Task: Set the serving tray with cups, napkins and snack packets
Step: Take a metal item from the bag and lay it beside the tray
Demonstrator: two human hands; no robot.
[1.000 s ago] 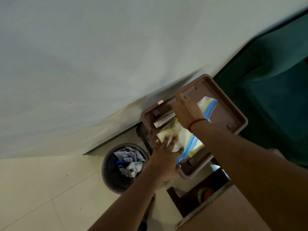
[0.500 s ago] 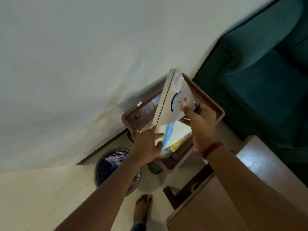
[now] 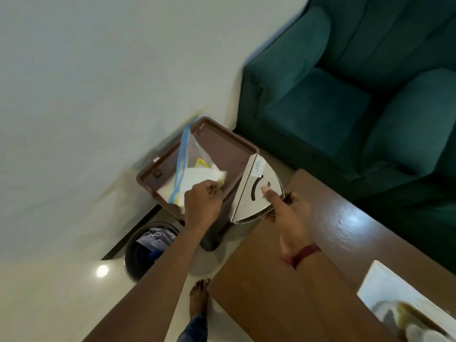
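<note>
The brown tray sits low against the wall, on what seems to be a small stand beside the green sofa, with a waste bin on the floor just below it. Inside the tray lies a clear zip bag with a blue seal strip, holding white paper, probably napkins.

The left hand is closed, its fingers pinching the near end of the bag and its white contents. The right hand grips a flat, fan-shaped metal napkin holder by its curved lower edge, thumb pressed on the face beside the slot; the holder stands tilted at the tray's right rim, just off the corner of the wooden table.

The bag looks light, limp and slick, so a pinch on one end lets the rest sag; a hold near the seal strip or under the paper would likely keep it together. The holder appears stiff and smooth with thin edges, and probably heavier; gripping it by the rim with the thumb on the face seems secure.
</note>
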